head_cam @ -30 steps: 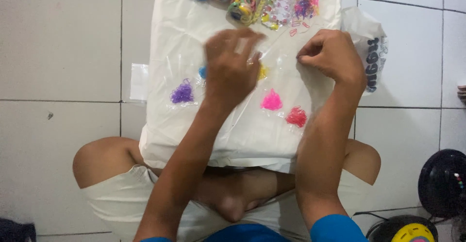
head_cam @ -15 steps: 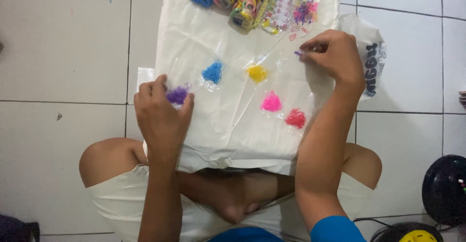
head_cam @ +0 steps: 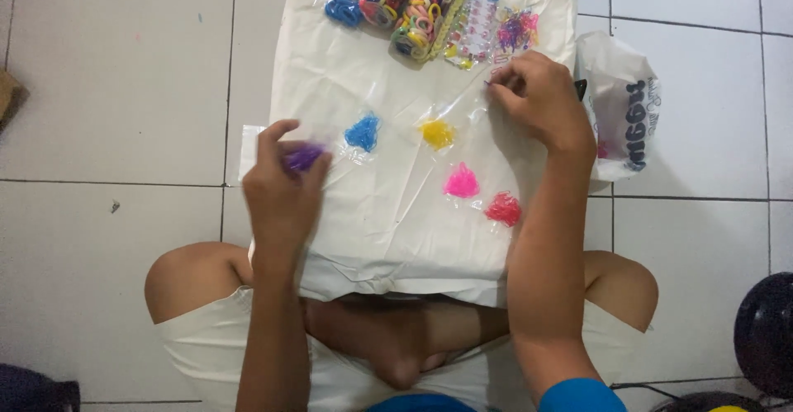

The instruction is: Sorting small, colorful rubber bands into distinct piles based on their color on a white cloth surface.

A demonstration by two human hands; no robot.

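On the white plastic sheet (head_cam: 396, 214) spread across my lap and the tiled floor (head_cam: 107, 90), my left hand (head_cam: 281, 189) sits at the sheet's left edge with its fingers (head_cam: 277, 131) pinching the small clear bag of purple rubber bands (head_cam: 302, 158). My right hand (head_cam: 541, 98) is up near the far right of the sheet, fingers pressed together on something tiny and purple; it is too small for me to tell what. Between the hands lie a blue band pile (head_cam: 362, 133), a yellow band pile (head_cam: 437, 134), a pink band pile (head_cam: 461, 183) and a red band pile (head_cam: 503, 209), each in clear plastic and apart from the others. Packets of mixed coloured hair ties (head_cam: 413, 3) lie along the far edge, and a white plastic carrier bag (head_cam: 619, 106) lies just beside the right hand.

I judge the risk to be spilling: the purple bag looks loosely gripped, so tilting it could scatter bands onto the floor, and a dragging wrist could shift the slippery sheet and mingle the piles.
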